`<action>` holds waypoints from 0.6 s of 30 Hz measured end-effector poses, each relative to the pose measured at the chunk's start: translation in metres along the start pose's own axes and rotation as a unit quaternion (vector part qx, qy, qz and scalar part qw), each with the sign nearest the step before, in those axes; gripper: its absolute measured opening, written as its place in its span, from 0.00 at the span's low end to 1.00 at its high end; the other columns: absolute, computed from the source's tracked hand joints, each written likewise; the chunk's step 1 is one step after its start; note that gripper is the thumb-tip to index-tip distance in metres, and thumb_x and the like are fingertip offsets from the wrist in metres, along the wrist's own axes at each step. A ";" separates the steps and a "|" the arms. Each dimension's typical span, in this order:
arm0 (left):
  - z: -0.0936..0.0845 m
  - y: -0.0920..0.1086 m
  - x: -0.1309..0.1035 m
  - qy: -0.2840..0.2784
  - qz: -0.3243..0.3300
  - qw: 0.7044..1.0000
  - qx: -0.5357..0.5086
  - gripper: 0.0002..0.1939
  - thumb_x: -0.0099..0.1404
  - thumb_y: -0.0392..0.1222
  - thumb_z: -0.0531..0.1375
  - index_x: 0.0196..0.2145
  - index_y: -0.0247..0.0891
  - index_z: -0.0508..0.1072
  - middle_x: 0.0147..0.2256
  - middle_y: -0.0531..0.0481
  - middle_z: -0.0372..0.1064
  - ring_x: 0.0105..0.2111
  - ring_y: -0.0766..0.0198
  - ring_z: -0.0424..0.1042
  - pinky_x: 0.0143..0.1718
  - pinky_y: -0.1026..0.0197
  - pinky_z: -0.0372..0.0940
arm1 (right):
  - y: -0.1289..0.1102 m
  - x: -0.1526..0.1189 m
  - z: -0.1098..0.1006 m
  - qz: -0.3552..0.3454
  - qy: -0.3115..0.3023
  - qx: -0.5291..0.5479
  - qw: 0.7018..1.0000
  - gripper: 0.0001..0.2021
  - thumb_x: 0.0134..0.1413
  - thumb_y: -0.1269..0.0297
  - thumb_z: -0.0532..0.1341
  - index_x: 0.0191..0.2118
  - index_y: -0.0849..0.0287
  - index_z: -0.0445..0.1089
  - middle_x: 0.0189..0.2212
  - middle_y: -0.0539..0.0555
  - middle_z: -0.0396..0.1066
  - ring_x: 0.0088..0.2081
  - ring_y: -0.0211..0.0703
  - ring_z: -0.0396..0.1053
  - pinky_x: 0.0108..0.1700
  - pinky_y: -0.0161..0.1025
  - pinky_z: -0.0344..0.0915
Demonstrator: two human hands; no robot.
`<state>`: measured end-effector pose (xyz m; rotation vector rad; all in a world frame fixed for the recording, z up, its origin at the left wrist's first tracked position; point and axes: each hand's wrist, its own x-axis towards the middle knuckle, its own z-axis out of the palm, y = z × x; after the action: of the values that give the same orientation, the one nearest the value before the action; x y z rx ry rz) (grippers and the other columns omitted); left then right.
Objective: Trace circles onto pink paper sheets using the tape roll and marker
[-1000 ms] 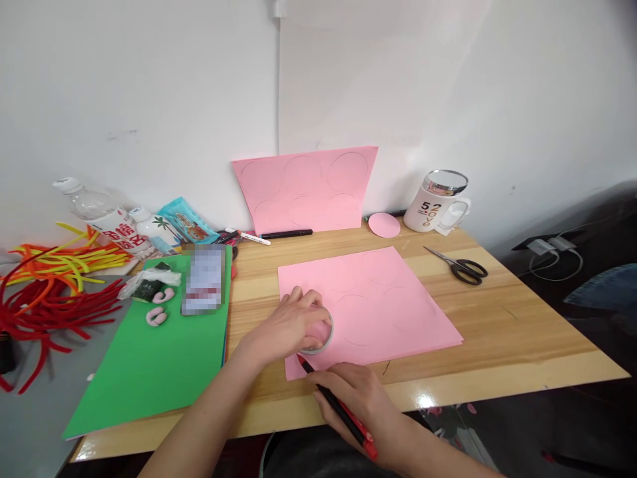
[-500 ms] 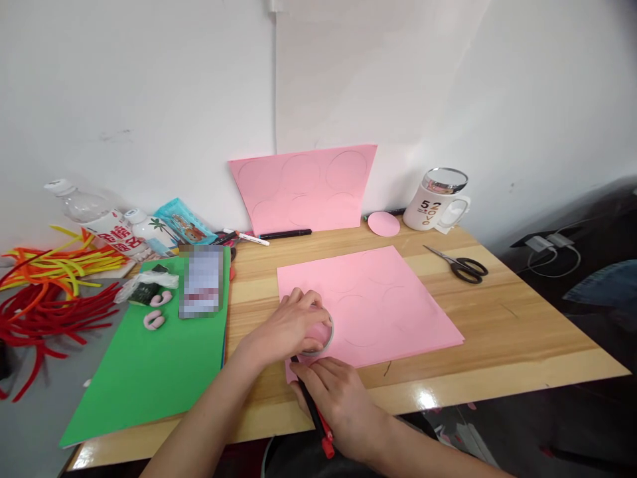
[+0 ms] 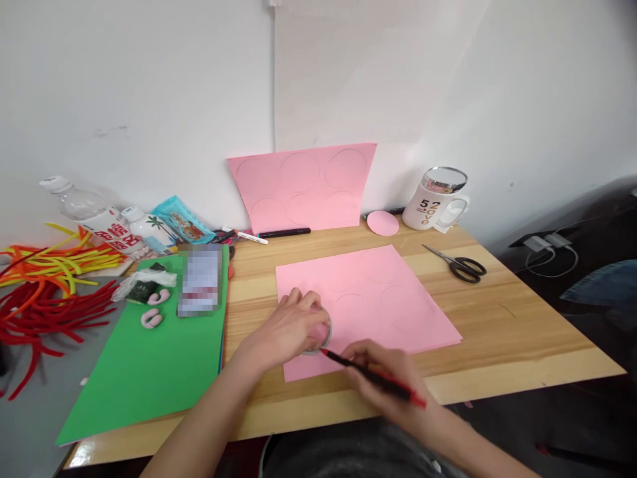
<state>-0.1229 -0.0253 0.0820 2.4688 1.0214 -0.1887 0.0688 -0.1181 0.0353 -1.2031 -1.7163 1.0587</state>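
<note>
My left hand presses a round, grey-rimmed clear disc or ring onto the lower left of a pink paper sheet. Its fingers curl over the rim, and pink shows inside it. Between the fingers of my right hand is a black and red pen, its tip touching or very near the right lower side of the rim. Faint pencil-like circles are drawn on the sheet, which seems to lie on another pink one.
Black-handled scissors lie right of the paper, a white mug behind them. Another pink sheet with circles leans on the wall beside a pink paper disc. Green sheets, a phone and bottles are leftward.
My right hand has swung to the right with the pen, so the tip is now at the right lower side of the rim. My left hand has stayed on the round thing.
</note>
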 end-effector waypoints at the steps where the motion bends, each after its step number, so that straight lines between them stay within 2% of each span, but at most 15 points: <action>1: 0.000 0.002 -0.001 0.002 -0.003 1.000 0.002 0.08 0.61 0.33 0.59 0.38 0.42 0.72 0.46 0.47 0.60 0.44 0.55 0.56 0.47 0.53 0.58 | 0.002 0.006 -0.010 0.034 0.023 0.027 0.999 0.08 0.56 0.61 0.58 0.36 0.59 0.71 0.29 0.53 0.75 0.30 0.39 0.73 0.31 0.32 0.70; 3: 0.001 0.007 -0.002 0.008 -0.015 1.000 0.006 0.06 0.61 0.33 0.57 0.36 0.41 0.71 0.45 0.47 0.60 0.44 0.56 0.56 0.47 0.53 0.58 | 0.009 0.021 -0.030 0.092 0.053 0.081 0.991 0.13 0.51 0.54 0.63 0.33 0.61 0.73 0.28 0.55 0.75 0.28 0.42 0.73 0.30 0.36 0.72; 6: 0.005 0.018 -0.005 0.023 -0.036 0.999 0.032 0.07 0.61 0.29 0.53 0.31 0.38 0.69 0.43 0.47 0.60 0.42 0.57 0.57 0.46 0.53 0.59 | 0.016 0.047 -0.051 0.145 0.105 0.161 0.971 0.19 0.47 0.48 0.66 0.34 0.62 0.73 0.28 0.55 0.74 0.30 0.45 0.75 0.37 0.43 0.75; 8: 0.008 0.026 -0.007 0.033 -0.045 0.997 0.057 0.12 0.60 0.24 0.49 0.32 0.37 0.67 0.42 0.46 0.61 0.42 0.57 0.58 0.44 0.54 0.60 | 0.016 0.067 -0.056 0.138 0.128 0.198 0.962 0.21 0.46 0.48 0.67 0.36 0.62 0.73 0.33 0.55 0.74 0.32 0.45 0.76 0.41 0.47 0.75; 10: 0.010 0.034 -0.008 0.033 -0.052 0.995 0.076 0.16 0.57 0.20 0.48 0.35 0.36 0.67 0.42 0.45 0.62 0.42 0.57 0.60 0.44 0.55 0.61 | 0.011 0.088 -0.054 0.115 0.135 0.210 0.961 0.20 0.46 0.49 0.68 0.37 0.61 0.71 0.33 0.54 0.73 0.33 0.44 0.75 0.43 0.49 0.75; 14: 0.015 0.047 -0.007 0.033 -0.083 0.991 0.097 0.19 0.54 0.19 0.51 0.40 0.33 0.67 0.46 0.41 0.63 0.45 0.55 0.62 0.47 0.52 0.60 | -0.003 0.127 -0.030 0.082 0.067 0.214 0.971 0.18 0.45 0.54 0.68 0.38 0.61 0.68 0.29 0.51 0.72 0.35 0.44 0.74 0.43 0.48 0.75; 18: 0.018 0.053 -0.005 0.035 -0.111 0.984 0.134 0.20 0.53 0.22 0.56 0.45 0.30 0.67 0.49 0.34 0.62 0.49 0.47 0.64 0.50 0.44 0.60 | -0.012 0.153 0.008 0.034 -0.093 0.211 0.972 0.12 0.49 0.61 0.65 0.39 0.59 0.67 0.30 0.50 0.70 0.33 0.40 0.73 0.39 0.43 0.74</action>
<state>-0.0885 -0.0695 0.0869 2.6085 1.3832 -0.3336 0.0184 0.0247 0.0627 -0.9161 -1.4890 1.5283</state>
